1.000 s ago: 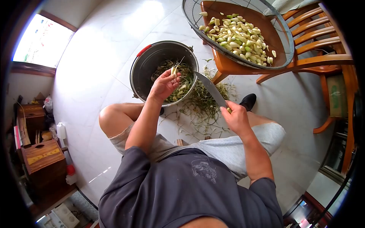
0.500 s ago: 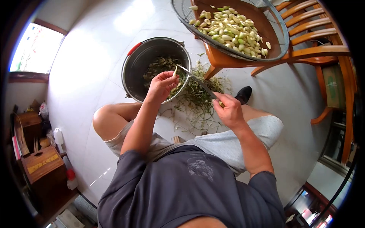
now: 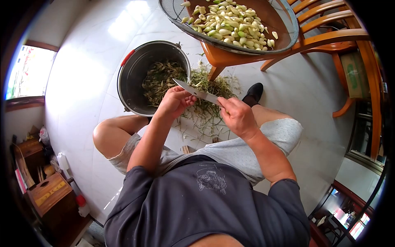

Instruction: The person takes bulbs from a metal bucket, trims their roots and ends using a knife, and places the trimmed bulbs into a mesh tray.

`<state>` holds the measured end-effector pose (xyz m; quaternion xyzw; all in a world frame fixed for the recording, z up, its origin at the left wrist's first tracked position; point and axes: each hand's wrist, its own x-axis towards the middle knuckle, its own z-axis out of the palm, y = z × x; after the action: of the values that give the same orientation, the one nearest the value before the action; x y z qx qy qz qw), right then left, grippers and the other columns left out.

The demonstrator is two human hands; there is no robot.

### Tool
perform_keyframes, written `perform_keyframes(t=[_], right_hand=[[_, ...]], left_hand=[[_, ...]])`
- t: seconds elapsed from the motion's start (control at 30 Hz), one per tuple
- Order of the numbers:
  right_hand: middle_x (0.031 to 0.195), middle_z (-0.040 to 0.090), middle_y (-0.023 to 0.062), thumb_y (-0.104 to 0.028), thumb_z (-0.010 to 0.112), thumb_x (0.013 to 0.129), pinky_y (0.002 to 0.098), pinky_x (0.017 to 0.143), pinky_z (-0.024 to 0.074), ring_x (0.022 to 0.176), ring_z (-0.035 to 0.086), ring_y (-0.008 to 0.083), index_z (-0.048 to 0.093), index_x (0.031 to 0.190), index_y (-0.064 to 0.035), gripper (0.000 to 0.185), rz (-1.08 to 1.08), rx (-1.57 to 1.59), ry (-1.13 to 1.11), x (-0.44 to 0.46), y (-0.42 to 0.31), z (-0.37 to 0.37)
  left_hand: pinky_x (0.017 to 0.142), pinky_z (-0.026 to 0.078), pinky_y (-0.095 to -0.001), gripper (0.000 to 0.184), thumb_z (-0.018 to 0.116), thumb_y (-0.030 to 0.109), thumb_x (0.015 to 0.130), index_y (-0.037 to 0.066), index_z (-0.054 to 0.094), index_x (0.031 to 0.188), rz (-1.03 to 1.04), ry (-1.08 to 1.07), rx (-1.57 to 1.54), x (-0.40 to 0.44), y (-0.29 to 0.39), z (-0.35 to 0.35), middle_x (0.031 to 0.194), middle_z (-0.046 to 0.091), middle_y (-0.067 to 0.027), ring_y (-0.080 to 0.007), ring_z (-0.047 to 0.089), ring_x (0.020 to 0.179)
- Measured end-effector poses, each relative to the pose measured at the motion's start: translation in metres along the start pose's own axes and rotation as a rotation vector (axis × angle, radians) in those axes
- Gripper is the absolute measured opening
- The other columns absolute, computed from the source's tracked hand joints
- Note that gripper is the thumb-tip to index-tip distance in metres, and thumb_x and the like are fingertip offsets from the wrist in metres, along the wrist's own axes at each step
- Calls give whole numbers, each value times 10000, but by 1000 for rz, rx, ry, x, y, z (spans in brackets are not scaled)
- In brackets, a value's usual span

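Note:
My right hand [image 3: 240,117] is wrapped round the handle of a knife [image 3: 199,93], its blade pointing up and left. My left hand [image 3: 177,103] has its fingers pinched together right under the blade. Half a second ago a pale bulb showed in those fingers; now the blade and fingers hide it. Just beyond the hands stands a metal bucket [image 3: 121,88] with brown and green trimmings [image 3: 158,80] inside. More stringy trimmings [image 3: 214,87] lie on the floor at its right. Several peeled bulbs [image 3: 232,24] fill a shallow mesh basket [image 3: 175,11] at the top.
The basket rests on a wooden chair [image 3: 226,60], with a second chair [image 3: 347,44] to the right. My shoe [image 3: 255,91] is beside the floor trimmings. A wooden cabinet [image 3: 49,191] stands at the lower left, and a window [image 3: 29,72] is above it.
The knife has swung flatter and now crosses over my left fingers, covering the bulb that stuck up there. The view has shifted, moving the bucket and basket leftward in it.

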<state>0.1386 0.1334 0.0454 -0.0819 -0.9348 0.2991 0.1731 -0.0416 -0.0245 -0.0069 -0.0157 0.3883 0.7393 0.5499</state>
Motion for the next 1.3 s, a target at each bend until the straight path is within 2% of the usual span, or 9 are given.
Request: perform_keyframes(t=[0.3, 0.53, 0.63, 0.7, 0.83, 0.93, 1.23, 1.3], right_hand=[[755, 587, 108, -2, 626, 729, 343, 582, 480, 666, 585, 267, 620, 1028, -28, 300, -10, -38, 30, -4, 2, -4], [770, 595, 110, -10, 612, 737, 359, 588, 482, 694, 590, 281, 625, 1012, -34, 276, -19, -106, 43, -6, 3, -6], [786, 609, 147, -43, 601, 752, 394, 627, 488, 723, 596, 317, 645, 987, -34, 239, 173, -138, 9, -17, 21, 7], [798, 612, 166, -90, 546, 783, 427, 651, 496, 732, 601, 350, 643, 909, -36, 168, 417, -156, -177, -18, 35, 0], [782, 620, 201, -122, 556, 780, 444, 664, 483, 744, 604, 373, 657, 906, -33, 184, 440, 14, -68, -18, 33, -4], [752, 610, 197, -113, 597, 784, 358, 597, 465, 648, 597, 314, 653, 949, -4, 206, 503, 105, -113, -10, 23, -7], [772, 633, 152, -90, 618, 793, 287, 601, 459, 626, 585, 177, 649, 983, 9, 216, 436, 257, 41, -6, 12, -5], [790, 634, 159, -97, 617, 791, 319, 616, 473, 662, 607, 246, 653, 1006, -10, 234, 403, 297, 60, -5, 9, -6]], left_hand=[[627, 502, -293, 76, 482, -1, 877, -27, 536, 923, -83, -6, -161, 5, -6, 7, 831, 620, -120, -191, 609, 704], [602, 491, -274, 100, 475, 31, 890, -29, 549, 922, -169, -41, -284, 4, -9, 5, 825, 620, -115, -168, 596, 658], [608, 497, -262, 117, 495, 44, 894, -29, 559, 958, -220, -22, -272, -1, -2, 11, 828, 622, -105, -156, 599, 660], [623, 507, -259, 132, 509, 55, 900, -28, 563, 987, -236, -22, -246, -2, 4, 12, 835, 623, -100, -151, 605, 674], [674, 524, -280, 135, 534, 58, 901, -15, 569, 1009, -150, -62, -197, -6, 10, 18, 868, 625, -92, -159, 617, 738], [710, 521, -302, 118, 552, 55, 893, 6, 574, 998, -101, -65, -159, -6, 9, 23, 885, 623, -76, -156, 612, 787], [670, 439, -246, 104, 633, 80, 852, 50, 577, 934, 119, 54, -37, 4, -3, 3, 870, 615, -47, -109, 550, 743], [681, 449, -244, 102, 631, 67, 850, 46, 577, 934, 147, -2, -72, 6, -2, 2, 861, 617, -43, -112, 557, 745]])
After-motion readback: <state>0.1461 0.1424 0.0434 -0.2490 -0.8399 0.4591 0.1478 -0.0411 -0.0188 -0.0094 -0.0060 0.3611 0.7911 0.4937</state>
